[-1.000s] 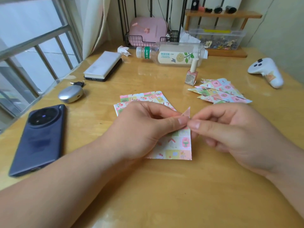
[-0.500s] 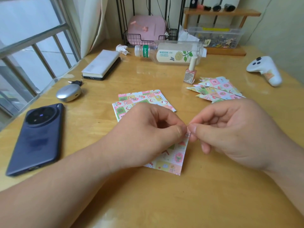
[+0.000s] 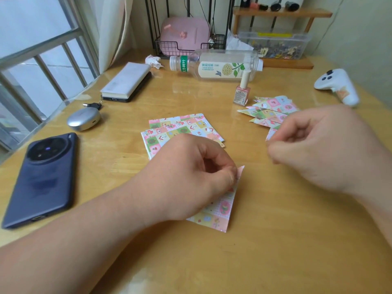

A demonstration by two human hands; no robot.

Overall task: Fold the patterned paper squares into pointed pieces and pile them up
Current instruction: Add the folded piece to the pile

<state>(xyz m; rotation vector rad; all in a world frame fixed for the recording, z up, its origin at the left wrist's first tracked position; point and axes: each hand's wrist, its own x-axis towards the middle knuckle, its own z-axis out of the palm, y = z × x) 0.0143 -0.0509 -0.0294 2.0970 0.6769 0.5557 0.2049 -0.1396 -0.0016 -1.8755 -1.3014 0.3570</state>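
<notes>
A folded patterned paper piece (image 3: 220, 209) lies on the wooden desk (image 3: 275, 240), its pointed tip up. My left hand (image 3: 191, 177) pinches it near that tip and covers its left part. To the right, my right hand (image 3: 318, 149) hovers blurred, fingers curled, apart from the piece and holding nothing I can see. A stack of flat patterned squares (image 3: 180, 126) lies just behind my left hand. The pile of folded pointed pieces (image 3: 271, 111) sits at the back right, partly hidden by my right hand.
A dark phone (image 3: 44, 177) and a silver earbud case (image 3: 83, 119) lie at the left. A nail polish bottle (image 3: 241, 92) stands by the pile, with a plastic bottle (image 3: 216, 65) lying behind it. A white controller (image 3: 337, 85) rests far right.
My right hand has let go of the paper's tip and moved off to the right toward the pile. My left hand keeps pinching the piece.
</notes>
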